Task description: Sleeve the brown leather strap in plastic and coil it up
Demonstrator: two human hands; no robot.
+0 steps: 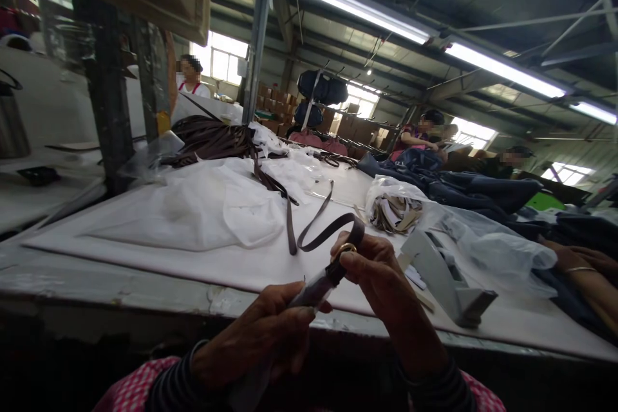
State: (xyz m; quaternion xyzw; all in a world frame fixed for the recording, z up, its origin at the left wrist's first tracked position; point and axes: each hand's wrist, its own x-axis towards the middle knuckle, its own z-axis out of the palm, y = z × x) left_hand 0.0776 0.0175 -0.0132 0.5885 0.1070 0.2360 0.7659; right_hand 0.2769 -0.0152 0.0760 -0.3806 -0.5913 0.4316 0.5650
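A dark brown belt (324,234) loops from the white table up to my hands. My left hand (263,335) is closed around the belt's near end, just below the table edge. My right hand (374,270) pinches the same belt at its gold ring buckle (344,250). The strap curves away from my right hand and lies on the table. A pile of more dark belts (212,138) lies further back on the left.
White cloth and plastic (203,203) covers the table's left. A clear bag of tags (398,209) and a grey metal tool (441,273) sit to the right. Dark blue garments (463,190) lie beyond. Another person's hand with a bangle (582,267) rests at right; other people work behind.
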